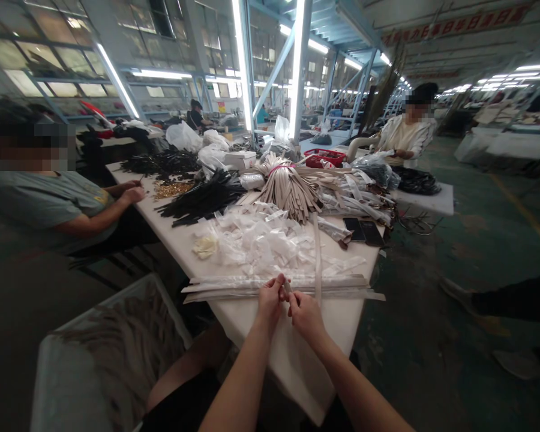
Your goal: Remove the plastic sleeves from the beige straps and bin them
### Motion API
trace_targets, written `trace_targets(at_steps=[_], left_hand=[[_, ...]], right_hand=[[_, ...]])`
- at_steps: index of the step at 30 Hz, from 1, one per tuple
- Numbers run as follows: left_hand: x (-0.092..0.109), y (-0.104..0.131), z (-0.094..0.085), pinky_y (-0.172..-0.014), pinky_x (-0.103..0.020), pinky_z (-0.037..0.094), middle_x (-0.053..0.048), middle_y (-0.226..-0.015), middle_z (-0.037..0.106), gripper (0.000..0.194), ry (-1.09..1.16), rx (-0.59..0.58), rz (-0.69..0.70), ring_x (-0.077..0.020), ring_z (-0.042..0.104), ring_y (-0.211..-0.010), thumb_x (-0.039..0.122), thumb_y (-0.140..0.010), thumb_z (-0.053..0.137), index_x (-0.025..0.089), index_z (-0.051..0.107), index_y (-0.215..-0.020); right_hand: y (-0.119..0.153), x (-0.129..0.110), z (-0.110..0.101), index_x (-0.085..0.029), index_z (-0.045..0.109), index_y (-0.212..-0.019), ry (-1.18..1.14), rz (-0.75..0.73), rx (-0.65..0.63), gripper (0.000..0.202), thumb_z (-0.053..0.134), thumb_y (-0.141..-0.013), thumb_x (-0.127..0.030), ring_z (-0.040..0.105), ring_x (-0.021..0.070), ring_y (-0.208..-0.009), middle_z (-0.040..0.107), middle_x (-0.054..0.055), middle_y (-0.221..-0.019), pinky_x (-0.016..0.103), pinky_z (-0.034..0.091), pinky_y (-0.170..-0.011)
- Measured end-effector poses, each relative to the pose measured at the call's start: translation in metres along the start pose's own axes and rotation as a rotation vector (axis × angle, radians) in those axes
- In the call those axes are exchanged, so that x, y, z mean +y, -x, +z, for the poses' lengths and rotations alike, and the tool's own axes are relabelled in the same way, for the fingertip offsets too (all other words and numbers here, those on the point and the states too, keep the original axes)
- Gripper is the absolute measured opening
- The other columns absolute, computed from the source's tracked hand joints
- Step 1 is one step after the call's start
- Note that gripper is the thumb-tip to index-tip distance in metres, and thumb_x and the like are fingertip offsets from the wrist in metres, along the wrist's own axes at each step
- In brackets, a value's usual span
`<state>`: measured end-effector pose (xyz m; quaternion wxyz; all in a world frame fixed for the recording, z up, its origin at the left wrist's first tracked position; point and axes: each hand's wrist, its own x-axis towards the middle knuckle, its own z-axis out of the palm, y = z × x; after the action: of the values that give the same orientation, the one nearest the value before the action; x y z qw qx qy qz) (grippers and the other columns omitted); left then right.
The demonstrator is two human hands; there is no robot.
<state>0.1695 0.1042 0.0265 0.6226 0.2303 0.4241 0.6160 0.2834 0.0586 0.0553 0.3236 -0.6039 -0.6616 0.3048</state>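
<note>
My left hand (272, 295) and my right hand (303, 312) meet over the near part of the table, fingers closed in a pinch. Between the fingertips shows the small end of a pale strip (288, 287); most of it is hidden by my fingers. Just beyond, a bundle of long beige strips (229, 285) with clear film lies crosswise on the table. One single beige strip (317, 255) runs lengthwise across that bundle, right of my hands. Farther on is a heap of crumpled white film (265, 237).
A fanned bundle of beige straps (288, 189), black straps (202, 198), a red basket (324, 158) and dark phones (363, 231) lie on the table (292, 354). At lower left stands a white bin (49, 372) of strips. One person (72, 204) sits left; another (402, 138) is behind.
</note>
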Motion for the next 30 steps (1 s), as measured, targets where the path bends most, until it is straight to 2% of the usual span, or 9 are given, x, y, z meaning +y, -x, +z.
trace_targets(at_steps=[5,11,16,18,21,23,25,28,30], left_hand=[[-0.001,-0.002,0.000,-0.038,-0.020,0.021,0.000,-0.061,0.061,0.051,0.013,0.044,0.003,-0.0011,0.033,-0.037,0.054,-0.060,0.087,0.010,0.066,-0.075],[-0.004,-0.005,0.002,-0.038,-0.020,0.026,-0.002,-0.065,0.064,0.050,0.001,0.065,0.017,-0.0023,0.038,-0.038,0.054,-0.062,0.086,0.009,0.068,-0.077],[-0.002,-0.001,0.001,-0.040,-0.020,0.028,-0.008,-0.072,0.070,0.049,-0.032,0.006,0.014,-0.0024,0.038,-0.038,0.055,-0.064,0.084,0.009,0.069,-0.078],[-0.001,0.001,0.001,-0.039,-0.020,0.026,-0.005,-0.064,0.067,0.048,-0.064,-0.036,0.005,-0.0029,0.037,-0.037,0.054,-0.065,0.084,0.010,0.070,-0.077],[0.002,0.004,0.002,-0.038,-0.020,0.021,0.002,-0.048,0.055,0.046,-0.139,-0.098,-0.054,-0.0048,0.036,-0.036,0.054,-0.064,0.084,0.011,0.069,-0.072],[0.009,0.004,0.002,-0.038,-0.021,0.020,0.003,-0.046,0.053,0.045,-0.168,-0.125,-0.087,-0.0054,0.037,-0.036,0.054,-0.063,0.085,0.012,0.069,-0.071],[0.018,0.004,0.002,-0.038,-0.021,0.021,-0.001,-0.056,0.061,0.044,-0.143,-0.112,-0.075,-0.0042,0.036,-0.037,0.052,-0.062,0.086,0.012,0.069,-0.072],[0.029,0.008,0.001,-0.040,-0.021,0.023,-0.008,-0.083,0.072,0.042,-0.032,-0.021,0.004,-0.0008,0.032,-0.040,0.050,-0.063,0.086,0.012,0.070,-0.073],[0.030,0.015,0.003,-0.041,-0.022,0.023,-0.008,-0.082,0.072,0.042,-0.005,0.011,0.030,-0.0006,0.029,-0.041,0.050,-0.065,0.085,0.012,0.071,-0.076]], right_hand=[[0.000,0.001,-0.005,-0.019,0.065,-0.075,0.136,-0.024,0.070,0.035,0.043,-0.100,-0.031,0.063,0.0166,-0.061,0.069,0.005,-0.067,0.025,0.034,-0.058],[0.001,0.002,-0.008,-0.019,0.065,-0.079,0.201,-0.030,0.118,0.033,0.043,-0.101,-0.031,0.064,0.0186,-0.065,0.071,0.007,-0.072,0.027,0.031,-0.059],[-0.002,0.005,-0.005,-0.020,0.065,-0.074,0.103,-0.039,0.029,0.036,0.044,-0.100,-0.032,0.064,0.0167,-0.062,0.070,0.005,-0.067,0.025,0.035,-0.060],[-0.006,0.006,-0.005,-0.019,0.065,-0.073,0.027,-0.014,-0.010,0.039,0.042,-0.101,-0.035,0.064,0.0153,-0.058,0.068,0.003,-0.063,0.024,0.037,-0.059],[-0.014,0.005,-0.008,-0.019,0.064,-0.075,-0.102,0.041,-0.073,0.045,0.036,-0.103,-0.040,0.060,0.0128,-0.047,0.067,0.001,-0.059,0.023,0.039,-0.052],[-0.018,0.003,-0.013,-0.019,0.064,-0.075,-0.157,0.056,-0.117,0.047,0.034,-0.103,-0.043,0.059,0.0120,-0.044,0.068,0.001,-0.061,0.022,0.039,-0.049],[-0.017,0.001,-0.020,-0.019,0.065,-0.078,-0.157,0.034,-0.137,0.044,0.038,-0.101,-0.045,0.061,0.0128,-0.047,0.069,0.002,-0.063,0.022,0.039,-0.050],[-0.010,0.001,-0.033,-0.020,0.066,-0.078,-0.060,-0.075,-0.125,0.034,0.048,-0.097,-0.040,0.063,0.0147,-0.056,0.069,0.002,-0.065,0.023,0.039,-0.056],[-0.007,0.000,-0.041,-0.020,0.065,-0.071,0.003,-0.126,-0.114,0.034,0.049,-0.097,-0.035,0.060,0.0148,-0.057,0.068,0.002,-0.063,0.024,0.037,-0.056]])
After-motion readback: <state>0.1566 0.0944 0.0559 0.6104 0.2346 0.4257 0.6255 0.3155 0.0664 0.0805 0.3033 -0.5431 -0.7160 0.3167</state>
